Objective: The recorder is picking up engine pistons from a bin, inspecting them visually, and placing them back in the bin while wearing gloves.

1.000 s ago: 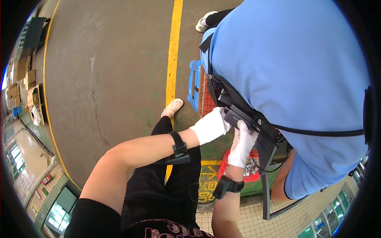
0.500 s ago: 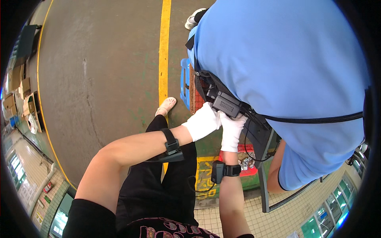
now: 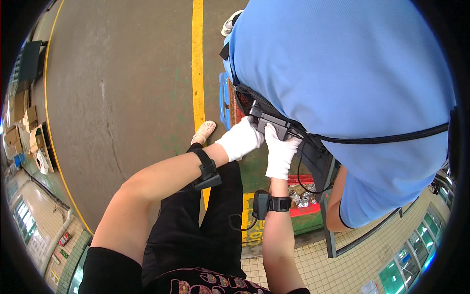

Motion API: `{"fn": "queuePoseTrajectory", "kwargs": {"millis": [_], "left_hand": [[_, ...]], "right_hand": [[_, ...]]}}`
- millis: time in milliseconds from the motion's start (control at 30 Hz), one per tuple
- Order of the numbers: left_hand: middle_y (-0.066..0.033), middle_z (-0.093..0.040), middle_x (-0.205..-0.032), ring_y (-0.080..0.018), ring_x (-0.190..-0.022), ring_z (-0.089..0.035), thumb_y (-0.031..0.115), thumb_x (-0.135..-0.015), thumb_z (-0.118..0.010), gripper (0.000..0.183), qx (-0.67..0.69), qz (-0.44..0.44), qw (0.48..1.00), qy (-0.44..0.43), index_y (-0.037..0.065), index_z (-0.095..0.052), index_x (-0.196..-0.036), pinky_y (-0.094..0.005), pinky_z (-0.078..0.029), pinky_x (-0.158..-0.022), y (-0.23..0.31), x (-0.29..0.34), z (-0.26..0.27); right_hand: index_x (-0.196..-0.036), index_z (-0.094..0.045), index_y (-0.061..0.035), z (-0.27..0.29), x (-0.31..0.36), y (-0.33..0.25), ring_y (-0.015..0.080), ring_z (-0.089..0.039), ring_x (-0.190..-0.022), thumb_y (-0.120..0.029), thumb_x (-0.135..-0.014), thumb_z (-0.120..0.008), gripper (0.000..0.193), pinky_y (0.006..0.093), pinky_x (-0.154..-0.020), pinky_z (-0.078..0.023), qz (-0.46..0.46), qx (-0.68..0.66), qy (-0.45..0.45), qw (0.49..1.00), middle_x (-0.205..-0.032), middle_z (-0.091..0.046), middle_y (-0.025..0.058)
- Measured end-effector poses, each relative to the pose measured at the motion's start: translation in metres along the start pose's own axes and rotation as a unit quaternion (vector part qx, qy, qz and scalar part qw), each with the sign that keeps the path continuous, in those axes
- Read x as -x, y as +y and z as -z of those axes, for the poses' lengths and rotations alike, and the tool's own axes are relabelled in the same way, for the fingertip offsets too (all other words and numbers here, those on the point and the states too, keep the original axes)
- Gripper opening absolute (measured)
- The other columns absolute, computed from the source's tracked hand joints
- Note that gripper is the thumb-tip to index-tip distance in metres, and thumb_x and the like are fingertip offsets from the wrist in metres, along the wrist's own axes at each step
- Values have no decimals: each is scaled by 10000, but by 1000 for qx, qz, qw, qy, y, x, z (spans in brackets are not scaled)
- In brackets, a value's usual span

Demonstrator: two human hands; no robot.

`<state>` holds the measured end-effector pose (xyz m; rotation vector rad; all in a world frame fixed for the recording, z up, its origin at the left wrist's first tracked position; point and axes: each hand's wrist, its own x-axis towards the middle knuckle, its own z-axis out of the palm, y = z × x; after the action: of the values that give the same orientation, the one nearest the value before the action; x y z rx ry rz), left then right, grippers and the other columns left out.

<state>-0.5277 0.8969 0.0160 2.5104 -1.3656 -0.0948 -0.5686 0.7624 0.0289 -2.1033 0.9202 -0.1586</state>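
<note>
A black box-shaped device (image 3: 272,126) with a slotted face hangs at the waist strap (image 3: 267,102) of a person in a blue shirt. Gloved in white, my right hand (image 3: 281,154) grips it from below, the thumb laid over its face. My left hand (image 3: 242,139), also in a white glove, is closed against the device's left end; what its fingertips pinch is hidden. Black cables (image 3: 306,136) run from the device toward the right. On each of my wrists a black strapped unit (image 3: 208,170) is worn.
The person in the blue shirt (image 3: 338,73) fills the upper right. Beyond my hands stand a blue plastic piece (image 3: 224,100) and a reddish crate (image 3: 234,105). A red tray (image 3: 306,210) of small shiny metal parts lies below right. Cardboard boxes (image 3: 36,139) stand far left.
My hands have drawn apart slightly, the left shifting to the device's left end. My right thumb now lies over its face. The device and person appear a little further left in view.
</note>
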Motion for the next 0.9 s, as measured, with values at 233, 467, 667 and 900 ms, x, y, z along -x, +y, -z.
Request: {"fn": "queuePoseTrajectory", "kwargs": {"millis": [233, 467, 667, 900], "left_hand": [[-103, -576, -718, -271, -728, -616, 152, -828, -547, 100, 11, 86, 989, -121, 74, -605, -805, -380, -485, -724, -42, -10, 13], [-183, -607, -886, -363, -805, -621, 71, -852, -554, 97, 127, 162, 976, 73, 26, -585, -932, -438, -507, -727, -36, -21, 6], [-271, -631, -946, -416, -899, -621, 12, -841, -516, 194, 464, 374, 799, 81, -1, -628, -1000, -421, -506, -796, -94, 18, -27], [-221, -660, -937, -367, -904, -649, 22, -769, -594, 219, 252, 157, 937, -185, 36, -659, -978, -398, -524, -786, -87, -20, 21]], "right_hand": [[-1208, -434, 72, 2, -6, 1, 257, -634, -955, -229, -684, -848, 732, 377, -876, -512, 15, -76, 1, 997, -1097, -616, 202], [-1248, -391, 88, 4, -7, 6, 248, -575, -1034, -173, -672, -853, 784, 373, -942, -471, -26, -141, -21, 989, -1170, -563, 200], [-1297, -368, 78, -13, -2, -15, 251, -558, -1063, -128, -685, -835, 797, 366, -960, -459, 8, -141, -45, 989, -1228, -527, 211], [-1332, -340, 119, 4, -10, 10, 305, -486, -1178, -192, -656, -849, 901, 399, -1055, -364, 69, -97, 17, 993, -1306, -469, 259]]}}
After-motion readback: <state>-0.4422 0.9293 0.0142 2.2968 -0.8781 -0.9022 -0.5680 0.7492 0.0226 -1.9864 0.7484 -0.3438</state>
